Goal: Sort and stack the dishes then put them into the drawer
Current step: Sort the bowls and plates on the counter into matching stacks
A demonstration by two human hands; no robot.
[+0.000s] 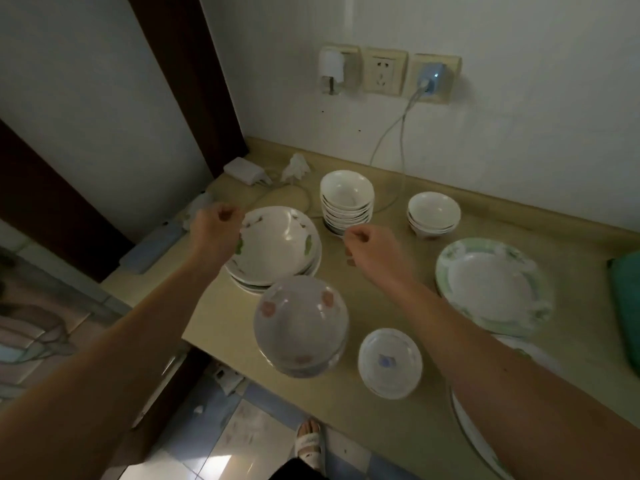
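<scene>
A stack of deep plates with green leaf marks [277, 247] sits at the middle left of the beige counter [408, 403]. My left hand [214, 226] hovers at its left rim, fingers curled, holding nothing. My right hand [367, 251] hovers to the stack's right, fingers curled and empty, in front of a tall stack of small white bowls [347, 199]. A shorter bowl stack [433, 214] stands further right. A stack of bowls with pink flowers [300, 327] sits near the front edge, a small saucer with a blue mark [389, 363] beside it. A green-rimmed plate [491, 285] lies at the right.
Another plate [474, 431] lies under my right forearm at the front right. A white charger [242, 170], crumpled tissue [295, 167] and cables [388, 140] lie at the back by the wall sockets [384, 71]. A green cloth [627, 303] is at the right edge. A sandalled foot [310, 441] stands below the counter.
</scene>
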